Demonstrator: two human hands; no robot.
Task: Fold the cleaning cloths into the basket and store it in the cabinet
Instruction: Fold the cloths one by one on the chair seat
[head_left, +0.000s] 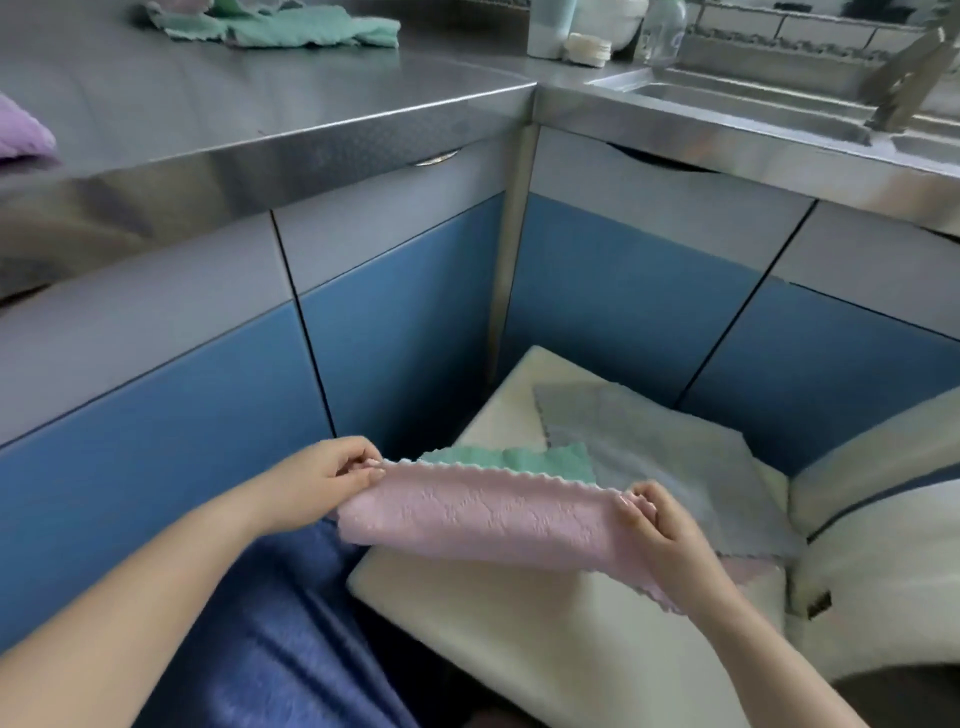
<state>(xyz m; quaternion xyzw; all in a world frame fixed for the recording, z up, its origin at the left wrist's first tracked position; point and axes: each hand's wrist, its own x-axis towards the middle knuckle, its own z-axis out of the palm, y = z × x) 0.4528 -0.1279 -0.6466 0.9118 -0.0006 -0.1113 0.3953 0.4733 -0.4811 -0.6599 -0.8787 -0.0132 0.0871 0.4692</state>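
green cloth (511, 460) (perhaps folded) half hidden

A steel sink (737, 98) was set into the counter (218, 98), with a clear bottle (662, 31) and a pale container (550, 26) stood beside it.

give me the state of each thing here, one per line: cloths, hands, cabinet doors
pink cloth: held up, doubled over, scalloped edges on top
left hand: pinching the pink cloth's left corner
right hand: pinching its right corner
green cloth: lying flat on the cushion, partly hidden by the pink one
grey cloth: spread flat, unfolded
green cloths on the counter: crumpled, unfolded
purple cloth: on the counter, mostly out of frame
cabinet doors: closed
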